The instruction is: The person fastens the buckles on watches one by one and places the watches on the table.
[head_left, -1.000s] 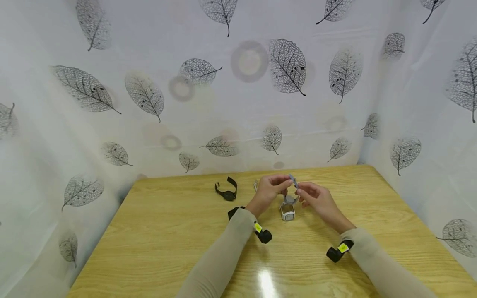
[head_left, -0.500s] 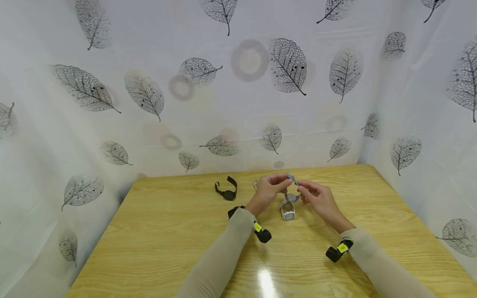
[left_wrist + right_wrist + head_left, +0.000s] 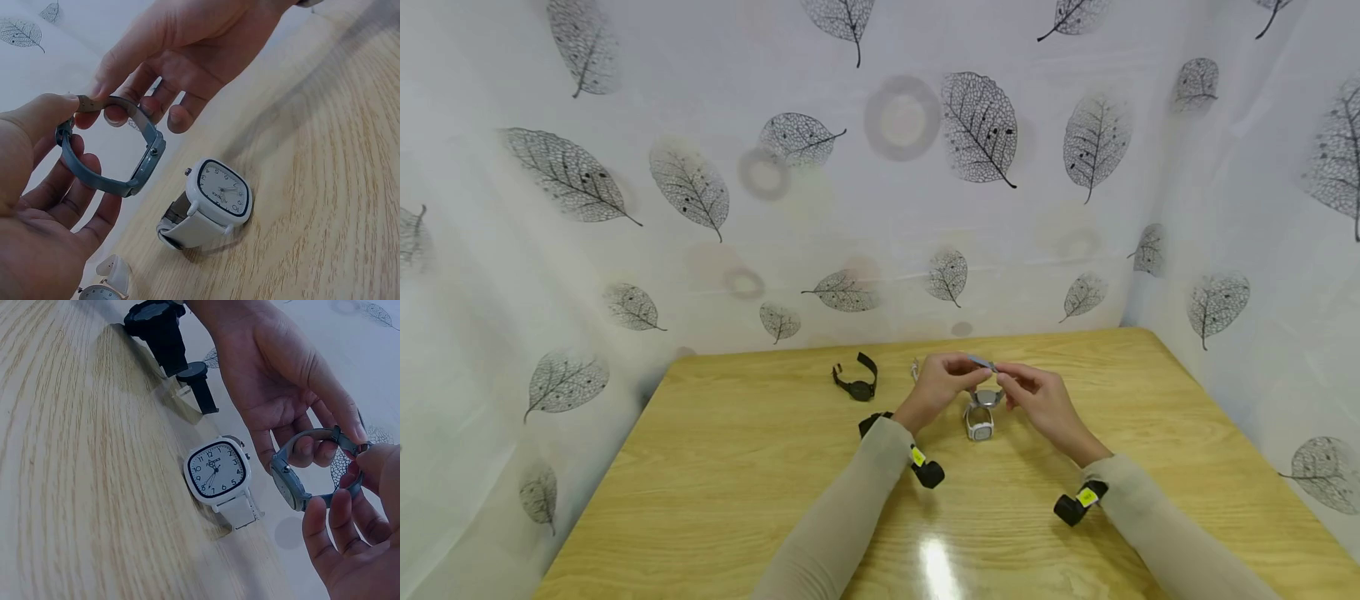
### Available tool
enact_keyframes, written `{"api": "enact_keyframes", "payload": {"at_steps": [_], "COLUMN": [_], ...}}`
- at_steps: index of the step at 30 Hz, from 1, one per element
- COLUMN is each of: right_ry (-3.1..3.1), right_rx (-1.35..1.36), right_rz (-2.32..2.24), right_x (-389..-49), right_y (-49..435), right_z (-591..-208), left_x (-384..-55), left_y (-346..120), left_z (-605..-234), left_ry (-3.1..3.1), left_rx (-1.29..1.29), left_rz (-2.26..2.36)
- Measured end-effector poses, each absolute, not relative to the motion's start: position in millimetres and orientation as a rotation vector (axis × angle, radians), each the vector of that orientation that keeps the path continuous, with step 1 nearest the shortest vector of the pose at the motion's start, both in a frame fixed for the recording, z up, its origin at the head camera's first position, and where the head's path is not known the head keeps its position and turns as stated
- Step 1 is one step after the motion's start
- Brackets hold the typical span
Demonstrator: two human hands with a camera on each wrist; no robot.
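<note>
Both hands hold a grey-blue wristwatch [image 3: 987, 398] in the air above the table. Its strap forms a loop, with the buckle end [image 3: 364, 447] between the fingers. My left hand [image 3: 936, 383] pinches one part of the strap between thumb and forefinger. My right hand [image 3: 1037, 404] pinches the strap beside it, thumb and forefinger close to the left ones. In the left wrist view the watch case [image 3: 149, 164] hangs at the lower right of the loop. Below it, a white square-faced watch [image 3: 222, 190] stands on the table. Whether the buckle is fastened is hidden by the fingers.
A black watch [image 3: 860, 389] lies farther left on the wooden table [image 3: 730, 467]. Another white watch [image 3: 106, 284] is partly hidden behind my left hand. Black wrist cameras [image 3: 928, 473] are strapped to both sleeves. A leaf-patterned curtain [image 3: 880, 208] stands behind the table.
The strap top between my fingers has turned from steeply tilted to nearly level, and the watch face has tipped more toward view. Both hands stay almost in place.
</note>
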State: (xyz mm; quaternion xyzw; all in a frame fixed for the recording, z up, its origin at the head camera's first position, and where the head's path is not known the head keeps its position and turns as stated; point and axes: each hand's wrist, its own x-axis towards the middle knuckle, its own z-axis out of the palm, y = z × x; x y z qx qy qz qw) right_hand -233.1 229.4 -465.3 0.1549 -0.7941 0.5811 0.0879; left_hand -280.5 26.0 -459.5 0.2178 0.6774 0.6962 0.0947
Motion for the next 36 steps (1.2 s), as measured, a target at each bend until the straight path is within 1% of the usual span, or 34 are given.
{"api": "enact_keyframes", "payload": {"at_steps": [11,27,36], "right_ry": [-2.378,-2.244,-2.139], "right_rx": [0.468,0.325,0.308], "right_rz": [1.708,2.045,2.063], "right_x": [-231.4,-227.9,-226.7], "right_y": [228.8,219.9,217.8], "right_z": [-463.2,-470.9,-469.6], "left_x": [-279.1,-279.3,-279.7], "left_y": [29.1,28.6,25.5], "left_z": [-462.5,-460.4,-459.9], "left_ry": [1.993,1.823,1.853], "left_rx": [0.637,0.547,0.555], "left_rz": [2.107,2.272,2.267]}}
